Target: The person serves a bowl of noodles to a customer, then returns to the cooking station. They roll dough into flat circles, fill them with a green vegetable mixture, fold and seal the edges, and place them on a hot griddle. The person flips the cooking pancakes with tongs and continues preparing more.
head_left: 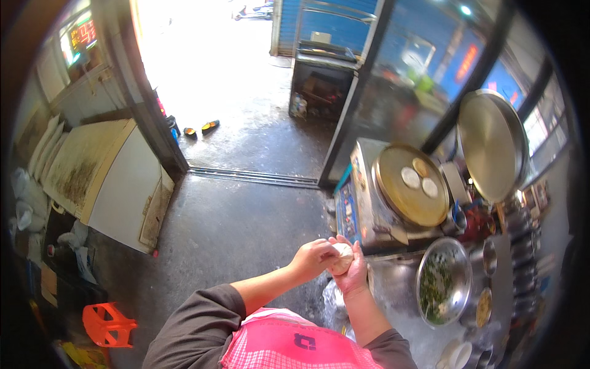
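your left hand [313, 257] and right hand [353, 270] are pressed together around a pale dough ball [342, 257], held in the air over the near edge of the worktop [393, 283]. just right sits a steel bowl of chopped greens [442, 288]. beyond it, three flatbreads [420, 177] lie on the round griddle [410, 184], its lid [491, 144] raised.

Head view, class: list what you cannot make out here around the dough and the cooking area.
- Dough ball: mostly covered by the left hand and right hand.
- Metal bowl: green filling too blurred to identify.
- Small pots: squeezed and bent at the fisheye rim.
- Three flatbreads on the griddle: too small for detail.
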Demonstrator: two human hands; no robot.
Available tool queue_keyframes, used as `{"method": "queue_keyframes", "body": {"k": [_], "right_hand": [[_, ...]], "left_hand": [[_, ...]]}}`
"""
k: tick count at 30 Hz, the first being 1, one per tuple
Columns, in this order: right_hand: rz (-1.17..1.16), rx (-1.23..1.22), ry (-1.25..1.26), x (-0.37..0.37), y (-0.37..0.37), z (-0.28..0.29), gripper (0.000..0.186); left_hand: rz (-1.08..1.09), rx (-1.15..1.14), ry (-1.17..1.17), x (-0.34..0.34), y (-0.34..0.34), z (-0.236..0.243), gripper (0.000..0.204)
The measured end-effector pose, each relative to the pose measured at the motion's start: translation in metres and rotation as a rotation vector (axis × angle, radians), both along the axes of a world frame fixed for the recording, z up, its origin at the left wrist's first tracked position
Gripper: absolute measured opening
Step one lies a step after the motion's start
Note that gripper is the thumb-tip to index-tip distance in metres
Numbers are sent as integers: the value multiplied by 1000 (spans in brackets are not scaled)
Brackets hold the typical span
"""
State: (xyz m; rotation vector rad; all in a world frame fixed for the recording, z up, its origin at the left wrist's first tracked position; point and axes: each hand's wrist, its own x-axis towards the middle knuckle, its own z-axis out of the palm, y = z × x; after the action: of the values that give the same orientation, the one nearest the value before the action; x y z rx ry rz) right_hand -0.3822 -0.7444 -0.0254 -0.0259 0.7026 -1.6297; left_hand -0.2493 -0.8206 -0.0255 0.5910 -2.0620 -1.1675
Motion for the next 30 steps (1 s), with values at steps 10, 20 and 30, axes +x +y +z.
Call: {"method": "queue_keyframes", "body": {"k": [10, 20, 30], "right_hand": [[303, 0, -53, 114, -170, 6, 53], [351, -83, 47, 76, -211, 7, 60], [234, -40, 14, -51, -231, -10, 56]], "left_hand": [[129, 476, 216, 141, -130, 20, 16], [12, 780, 409, 104, -185, -19, 12], [108, -105, -28, -38, -228, -8, 25]]}}
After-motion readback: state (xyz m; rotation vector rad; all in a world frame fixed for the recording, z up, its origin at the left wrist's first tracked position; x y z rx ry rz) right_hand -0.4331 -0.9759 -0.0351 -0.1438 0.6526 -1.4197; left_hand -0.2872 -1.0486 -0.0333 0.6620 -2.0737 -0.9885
